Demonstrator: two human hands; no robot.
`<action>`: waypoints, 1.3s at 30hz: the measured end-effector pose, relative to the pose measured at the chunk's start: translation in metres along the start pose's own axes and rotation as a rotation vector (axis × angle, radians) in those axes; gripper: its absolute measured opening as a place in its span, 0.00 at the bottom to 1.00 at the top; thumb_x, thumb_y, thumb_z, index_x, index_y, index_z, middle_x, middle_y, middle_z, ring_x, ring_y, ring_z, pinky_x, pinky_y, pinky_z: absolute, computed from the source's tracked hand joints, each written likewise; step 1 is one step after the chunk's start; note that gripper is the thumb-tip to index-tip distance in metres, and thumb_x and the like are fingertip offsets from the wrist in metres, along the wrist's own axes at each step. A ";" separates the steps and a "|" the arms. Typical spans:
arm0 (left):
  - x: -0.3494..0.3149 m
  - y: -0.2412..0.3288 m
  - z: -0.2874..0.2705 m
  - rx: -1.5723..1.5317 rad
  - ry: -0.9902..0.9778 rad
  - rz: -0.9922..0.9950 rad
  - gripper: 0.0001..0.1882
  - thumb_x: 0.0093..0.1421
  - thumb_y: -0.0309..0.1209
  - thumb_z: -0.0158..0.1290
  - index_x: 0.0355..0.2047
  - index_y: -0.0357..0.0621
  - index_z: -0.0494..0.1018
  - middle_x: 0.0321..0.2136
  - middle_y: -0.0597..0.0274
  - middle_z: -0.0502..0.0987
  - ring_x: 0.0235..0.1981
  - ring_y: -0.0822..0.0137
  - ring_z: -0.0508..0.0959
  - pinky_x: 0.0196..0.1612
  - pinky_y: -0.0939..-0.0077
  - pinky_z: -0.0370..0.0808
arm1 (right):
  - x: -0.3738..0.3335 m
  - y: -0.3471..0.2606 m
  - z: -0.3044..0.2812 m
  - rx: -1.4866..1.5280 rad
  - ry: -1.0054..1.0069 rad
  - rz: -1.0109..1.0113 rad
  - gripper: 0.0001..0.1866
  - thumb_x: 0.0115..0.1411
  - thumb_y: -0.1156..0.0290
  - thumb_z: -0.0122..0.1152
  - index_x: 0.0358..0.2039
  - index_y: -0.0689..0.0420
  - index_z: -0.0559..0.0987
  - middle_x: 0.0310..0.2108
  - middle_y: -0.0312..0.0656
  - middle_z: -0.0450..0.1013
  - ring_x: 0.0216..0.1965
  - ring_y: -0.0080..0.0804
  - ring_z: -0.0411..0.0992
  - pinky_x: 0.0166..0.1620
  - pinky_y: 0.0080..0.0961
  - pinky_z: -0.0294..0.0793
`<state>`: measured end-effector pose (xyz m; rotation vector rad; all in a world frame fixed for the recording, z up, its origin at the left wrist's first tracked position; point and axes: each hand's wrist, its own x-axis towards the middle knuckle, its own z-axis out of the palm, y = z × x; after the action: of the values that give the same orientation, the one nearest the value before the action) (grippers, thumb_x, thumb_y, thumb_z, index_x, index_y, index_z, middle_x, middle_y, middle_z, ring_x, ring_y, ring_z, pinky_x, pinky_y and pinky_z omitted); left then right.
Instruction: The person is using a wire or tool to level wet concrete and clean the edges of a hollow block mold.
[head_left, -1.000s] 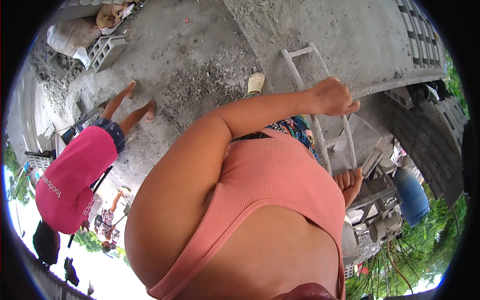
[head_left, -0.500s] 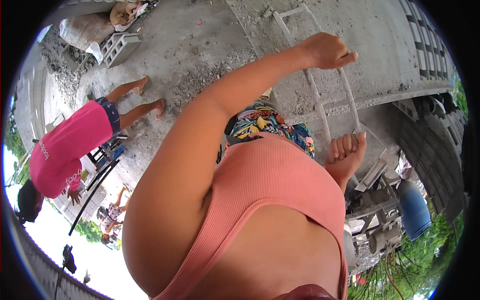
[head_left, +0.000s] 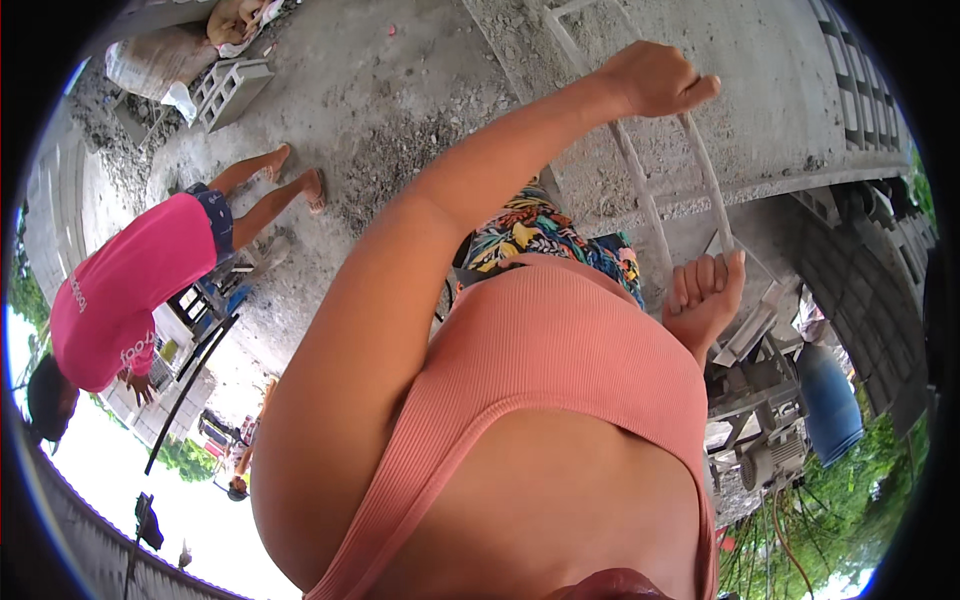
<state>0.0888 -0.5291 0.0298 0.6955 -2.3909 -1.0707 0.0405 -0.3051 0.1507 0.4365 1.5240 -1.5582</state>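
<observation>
A pale ladder-like frame [head_left: 709, 185], with two long parallel rails and crossbars, stretches away from me over the grey concrete ground. My left hand [head_left: 652, 82] is closed in a fist over its middle, the arm reaching across in front of me. What the fingers wrap there is partly hidden by the hand itself. Nearer my body, my right hand [head_left: 704, 298] has its fingers curled at the near end of the rails. Both hands appear to grip this one frame. Its far end runs out of view at the top.
To the left, a person in a pink shirt [head_left: 140, 285] bends over with hands low. Beyond lie a hollow concrete block [head_left: 232, 92] and a full sack [head_left: 158, 62]. A blue barrel [head_left: 828, 405] and a motor [head_left: 775, 462] stand at right, with openwork blocks [head_left: 858, 85] farther off.
My view has shifted slightly. Both hands sit a little higher in the picture, still on the frame. The person in pink appears slightly farther left.
</observation>
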 end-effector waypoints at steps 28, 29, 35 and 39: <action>-0.075 0.086 0.039 -0.164 0.554 0.344 0.17 0.53 0.33 0.43 0.07 0.54 0.59 0.08 0.70 0.60 0.11 0.67 0.62 0.20 0.71 0.60 | -0.030 -0.005 -0.126 -0.581 -0.215 -0.593 0.24 0.63 0.61 0.42 0.11 0.55 0.57 0.08 0.33 0.55 0.10 0.21 0.53 0.14 0.22 0.49; -0.066 0.072 0.030 -0.152 0.625 0.387 0.17 0.53 0.33 0.42 0.07 0.53 0.59 0.07 0.70 0.60 0.10 0.67 0.62 0.20 0.72 0.60 | -0.015 0.005 -0.113 -0.582 -0.233 -0.642 0.24 0.63 0.61 0.42 0.12 0.55 0.57 0.08 0.33 0.55 0.10 0.21 0.52 0.14 0.22 0.49; -0.023 -0.028 -0.010 0.186 0.653 0.352 0.20 0.56 0.36 0.39 0.07 0.53 0.63 0.06 0.68 0.62 0.09 0.65 0.62 0.20 0.70 0.62 | 0.004 0.009 -0.007 -0.471 -0.517 -0.606 0.23 0.65 0.62 0.40 0.13 0.56 0.56 0.08 0.35 0.54 0.11 0.21 0.51 0.15 0.23 0.49; -0.061 0.031 -0.003 -0.085 0.754 0.310 0.17 0.55 0.32 0.40 0.08 0.51 0.60 0.05 0.70 0.58 0.08 0.67 0.60 0.18 0.72 0.58 | -0.020 0.005 -0.053 -0.568 -0.497 -0.660 0.23 0.65 0.62 0.40 0.13 0.56 0.57 0.09 0.35 0.54 0.11 0.20 0.51 0.15 0.21 0.48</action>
<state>0.1299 -0.4762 0.0445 0.5442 -1.7148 -0.6202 0.0383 -0.2486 0.1527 -0.7909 1.6824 -1.4425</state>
